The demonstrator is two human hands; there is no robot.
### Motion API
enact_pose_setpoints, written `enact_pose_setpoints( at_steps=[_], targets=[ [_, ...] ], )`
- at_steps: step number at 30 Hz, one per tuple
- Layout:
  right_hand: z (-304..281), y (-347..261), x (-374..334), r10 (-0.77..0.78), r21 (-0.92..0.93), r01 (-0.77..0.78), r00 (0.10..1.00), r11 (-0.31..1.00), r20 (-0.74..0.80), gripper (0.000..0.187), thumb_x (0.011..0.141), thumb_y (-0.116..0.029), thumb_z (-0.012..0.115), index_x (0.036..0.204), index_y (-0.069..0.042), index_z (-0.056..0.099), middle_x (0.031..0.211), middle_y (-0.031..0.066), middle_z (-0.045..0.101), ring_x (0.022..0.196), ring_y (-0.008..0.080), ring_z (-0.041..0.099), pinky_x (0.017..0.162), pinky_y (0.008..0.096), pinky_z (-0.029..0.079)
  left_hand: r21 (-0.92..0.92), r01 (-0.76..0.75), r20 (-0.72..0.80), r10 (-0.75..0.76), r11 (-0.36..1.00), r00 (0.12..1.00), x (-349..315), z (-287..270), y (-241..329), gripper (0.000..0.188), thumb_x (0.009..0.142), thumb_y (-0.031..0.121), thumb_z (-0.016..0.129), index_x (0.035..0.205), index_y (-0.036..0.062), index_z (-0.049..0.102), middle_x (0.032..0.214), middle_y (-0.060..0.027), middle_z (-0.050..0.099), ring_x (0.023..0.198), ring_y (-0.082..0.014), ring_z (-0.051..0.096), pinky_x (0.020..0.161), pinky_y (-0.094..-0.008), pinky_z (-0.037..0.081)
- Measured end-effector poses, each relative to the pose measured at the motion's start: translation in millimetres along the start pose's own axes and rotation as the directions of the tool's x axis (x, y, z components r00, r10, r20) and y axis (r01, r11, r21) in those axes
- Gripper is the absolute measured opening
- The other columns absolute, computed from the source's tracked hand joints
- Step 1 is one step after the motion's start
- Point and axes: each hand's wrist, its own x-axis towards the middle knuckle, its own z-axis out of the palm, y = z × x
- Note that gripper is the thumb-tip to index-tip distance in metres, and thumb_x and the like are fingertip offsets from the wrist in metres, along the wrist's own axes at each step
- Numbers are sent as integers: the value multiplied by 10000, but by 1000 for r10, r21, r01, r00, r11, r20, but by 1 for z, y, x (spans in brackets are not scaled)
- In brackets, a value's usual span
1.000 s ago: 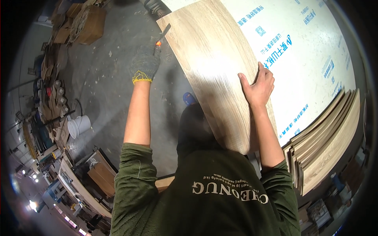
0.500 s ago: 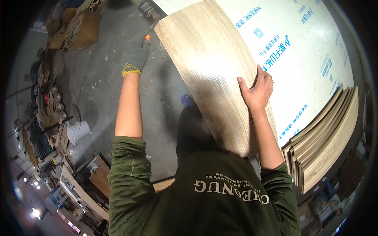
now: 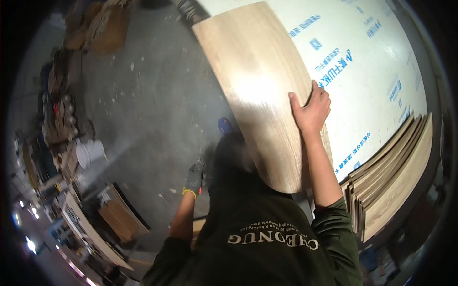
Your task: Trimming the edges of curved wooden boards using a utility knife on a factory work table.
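A wood-grain panel lies lengthwise in front of me, its left edge over the grey floor. My bare right hand holds its right edge, thumb on the upper face and fingers curled at the edge. My gloved left hand, with a yellow cuff, is low beside my body, away from the panel. It is closed on a slim dark tool with an orange-red end; its exact kind is too small to tell. Under the panel is a white sheet with blue print.
Several narrow wood-grain strips are stacked at the right on the white sheet. A dark object is by the panel's far left corner. On the left are a white bucket, cardboard and leaning boards.
My left hand has drawn back from near the panel's far left corner to beside my body, still with the tool. The right hand stays on the panel's edge.
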Motion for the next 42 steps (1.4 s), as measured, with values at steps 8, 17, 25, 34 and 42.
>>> enact_pose_setpoints(
  at_steps=[8,17,25,34,42],
  targets=[
    [10,-5,4,-99,17,101,990,995,-103,742,766,-434,709,1332,-9,488,1206,207,494,1128,361,460,995,457,356,287,-781,-136,830,555,541,-63,-5,197,252,877,231,627,1061,59,612,824,-61,639,700,-158,624,618,-303,500],
    [7,0,2,-187,42,197,967,980,-176,646,767,-271,703,1308,14,493,1156,232,505,1081,389,478,961,473,380,667,-642,560,823,-378,97,-20,15,315,199,909,235,545,792,85,601,643,-96,611,591,-267,638,518,-416,515],
    [5,-3,4,-161,49,170,976,984,-147,629,766,-224,674,1316,16,483,1126,222,493,1076,378,466,953,460,379,760,-527,472,880,-381,44,47,-35,448,171,884,152,503,839,58,638,804,-120,636,746,-259,654,635,-374,531],
    [4,-3,6,-180,28,185,976,982,-121,629,791,-237,648,1330,25,458,1149,228,489,1090,383,460,971,474,363,547,-596,721,693,-588,-21,47,-14,398,197,855,146,486,818,70,664,773,-140,674,678,-309,661,607,-449,532],
    [5,-7,4,-157,15,159,983,987,-95,621,801,-220,636,1332,40,444,1160,237,478,1094,390,455,977,471,361,502,-839,250,964,-210,-92,64,-18,450,217,887,170,488,1003,50,627,853,-181,664,744,-349,649,639,-466,525]
  ],
)
